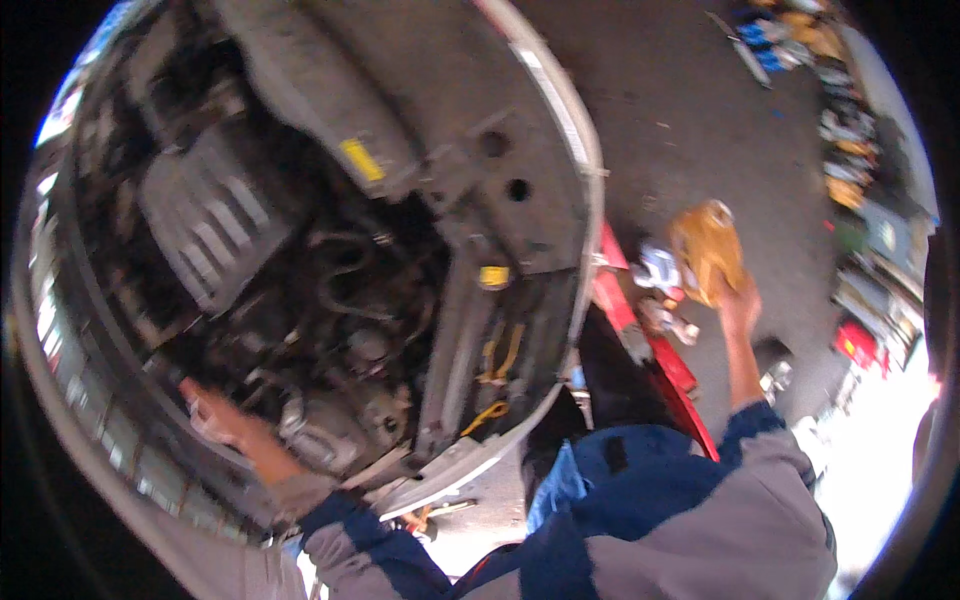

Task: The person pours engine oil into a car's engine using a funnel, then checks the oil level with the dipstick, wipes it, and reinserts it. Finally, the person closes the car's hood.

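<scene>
In the head view my left hand [225, 424] rests at the near left edge of a car's engine bay, beside dark engine parts; whether it grips something is blurred. Out to the right, my right hand [739, 304] is closed on the lower end of a yellow-brown object [705, 247], perhaps a cloth or a container, held above the floor. A ribbed engine cover [214, 225] lies in the left part of the bay. Hoses and metal parts surround it, and a yellow-handled dipstick or loop [487, 416] shows near the bay's lower right edge.
A red metal bar or jack frame [675, 367] stands between the car and my right arm. Small white and red items [660, 266] lie near it. Along the right side are assorted parts [847, 135] and a red object [859, 345]. The car's rim curves round the bay.
</scene>
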Tool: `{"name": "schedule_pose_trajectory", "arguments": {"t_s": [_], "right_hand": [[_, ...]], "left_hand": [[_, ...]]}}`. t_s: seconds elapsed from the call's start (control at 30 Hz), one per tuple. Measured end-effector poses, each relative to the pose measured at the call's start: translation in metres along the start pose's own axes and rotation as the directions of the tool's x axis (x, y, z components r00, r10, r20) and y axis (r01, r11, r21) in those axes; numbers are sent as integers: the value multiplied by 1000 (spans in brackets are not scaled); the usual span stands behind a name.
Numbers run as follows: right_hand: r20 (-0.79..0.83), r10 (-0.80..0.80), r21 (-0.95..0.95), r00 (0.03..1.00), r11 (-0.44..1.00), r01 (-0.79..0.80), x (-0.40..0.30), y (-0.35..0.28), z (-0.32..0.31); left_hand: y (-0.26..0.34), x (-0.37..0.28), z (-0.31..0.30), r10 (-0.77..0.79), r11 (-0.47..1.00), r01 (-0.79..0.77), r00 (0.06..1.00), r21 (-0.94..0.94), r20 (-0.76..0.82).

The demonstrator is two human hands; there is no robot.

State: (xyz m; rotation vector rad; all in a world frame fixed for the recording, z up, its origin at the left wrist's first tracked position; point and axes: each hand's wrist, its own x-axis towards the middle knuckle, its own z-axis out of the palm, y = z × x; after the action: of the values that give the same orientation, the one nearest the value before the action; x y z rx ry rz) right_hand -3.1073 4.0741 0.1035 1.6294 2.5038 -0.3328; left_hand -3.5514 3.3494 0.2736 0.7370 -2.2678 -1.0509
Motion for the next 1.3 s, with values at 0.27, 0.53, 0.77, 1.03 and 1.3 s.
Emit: {"name": "schedule_pose_trajectory", "arguments": {"t_s": [0.27, 0.53, 0.77, 1.03, 1.3], "right_hand": [[214, 127, 56, 969, 988, -142, -64, 118, 54], [244, 70, -3, 967, 997, -71, -76, 68, 37], [44, -13, 185, 999, 983, 5, -62, 61, 39], [69, 31, 207, 997, 977, -44, -51, 53, 31], [130, 76, 144, 989, 985, -95, -82, 51, 13]], "left_hand": [[-1, 27, 3, -322, 940, 306, 942, -149, -94], [8, 18, -2, -435, 861, 394, 898, -321, -67], [4, 23, 2, -389, 896, 384, 921, -222, 22], [7, 25, -1, -123, 992, 124, 992, -25, 25], [1, 35, -21, -276, 959, 278, 960, -55, 46]]}}
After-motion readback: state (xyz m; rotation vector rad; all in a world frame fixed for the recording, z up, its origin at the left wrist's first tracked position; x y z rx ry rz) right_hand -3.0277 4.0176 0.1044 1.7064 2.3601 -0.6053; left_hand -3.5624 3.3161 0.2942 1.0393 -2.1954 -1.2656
